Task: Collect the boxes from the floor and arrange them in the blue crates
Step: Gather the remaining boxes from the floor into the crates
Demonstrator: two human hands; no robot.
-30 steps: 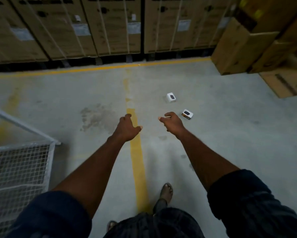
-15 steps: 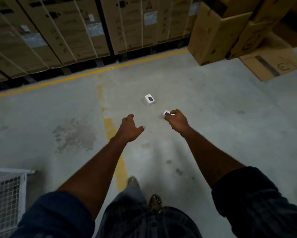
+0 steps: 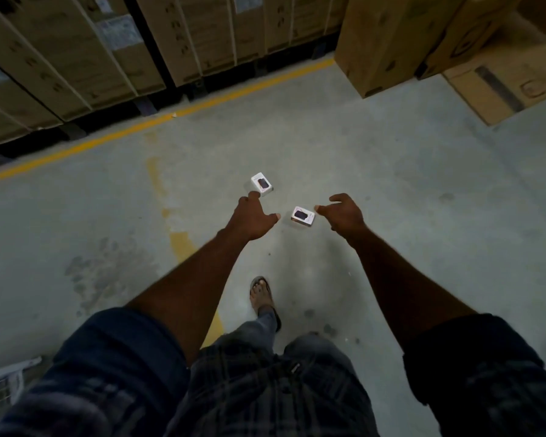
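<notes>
— Concrete warehouse floor (image 3: 407,200), a yellow line (image 3: 202,102) across it, brown cartons (image 3: 76,58) stacked along the top of the frame. Where are the boxes?
— Two small white ones lie at mid-frame: the far box (image 3: 261,183) just above the left hand (image 3: 252,217), the near box (image 3: 303,217) between both hands.
— And the grips?
— Left hand spread, holding nothing. Right hand (image 3: 344,214) has curled fingers, tips just beside the near box's corner; whether they pinch it cannot be told
</notes>
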